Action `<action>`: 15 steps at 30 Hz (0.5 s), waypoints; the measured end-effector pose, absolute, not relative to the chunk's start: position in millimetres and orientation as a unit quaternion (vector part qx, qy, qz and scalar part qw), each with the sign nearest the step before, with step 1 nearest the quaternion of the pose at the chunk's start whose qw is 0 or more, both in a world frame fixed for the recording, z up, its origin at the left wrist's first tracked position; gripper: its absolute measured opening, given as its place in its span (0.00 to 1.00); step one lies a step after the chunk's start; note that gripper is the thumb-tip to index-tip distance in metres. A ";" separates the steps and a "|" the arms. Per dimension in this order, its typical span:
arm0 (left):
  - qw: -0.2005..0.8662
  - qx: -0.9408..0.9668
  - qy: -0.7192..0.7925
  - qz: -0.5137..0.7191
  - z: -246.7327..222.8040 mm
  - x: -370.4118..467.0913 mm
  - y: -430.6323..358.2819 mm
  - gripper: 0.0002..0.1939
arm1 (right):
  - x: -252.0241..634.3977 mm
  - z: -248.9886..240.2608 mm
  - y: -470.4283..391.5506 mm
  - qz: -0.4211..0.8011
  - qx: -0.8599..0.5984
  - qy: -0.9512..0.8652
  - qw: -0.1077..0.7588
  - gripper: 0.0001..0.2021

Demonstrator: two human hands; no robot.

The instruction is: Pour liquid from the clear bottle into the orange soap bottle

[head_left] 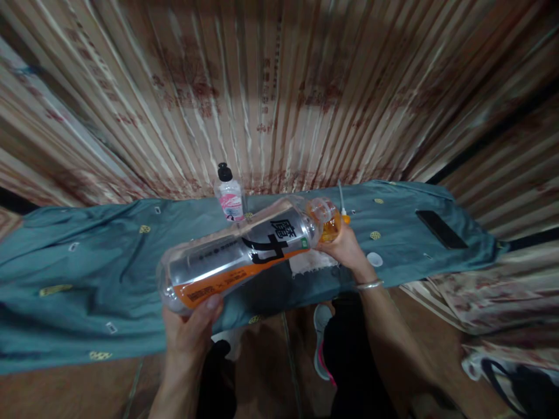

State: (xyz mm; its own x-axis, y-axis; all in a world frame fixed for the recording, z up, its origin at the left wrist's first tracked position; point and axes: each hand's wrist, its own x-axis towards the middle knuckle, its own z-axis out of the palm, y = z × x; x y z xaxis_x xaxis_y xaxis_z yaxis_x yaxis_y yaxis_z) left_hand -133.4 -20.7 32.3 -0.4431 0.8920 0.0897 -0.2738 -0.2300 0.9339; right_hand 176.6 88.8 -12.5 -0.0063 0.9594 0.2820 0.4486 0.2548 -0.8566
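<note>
A large clear plastic bottle with a silver and orange label lies tilted across my view, its neck end higher and to the right. My left hand grips it by the base. My right hand is closed around a small clear container with orange liquid in it. That container meets the neck end of the large bottle; whether liquid passes between them, I cannot tell. Just beyond my right hand is a thin whitish tube with an orange end. A white round cap lies beside my right wrist.
A clear bottle with black cap and pink label stands at the back of the green cloth-covered table. A black phone lies at right. Under the big bottle is a whitish cloth or paper. A patterned curtain hangs behind.
</note>
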 end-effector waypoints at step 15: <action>0.442 0.354 0.414 0.712 23.4 -137.7 -17.8 0.25 | 169.4 -9.1 90.0 0.312 -0.527 -0.631 0.475 0.53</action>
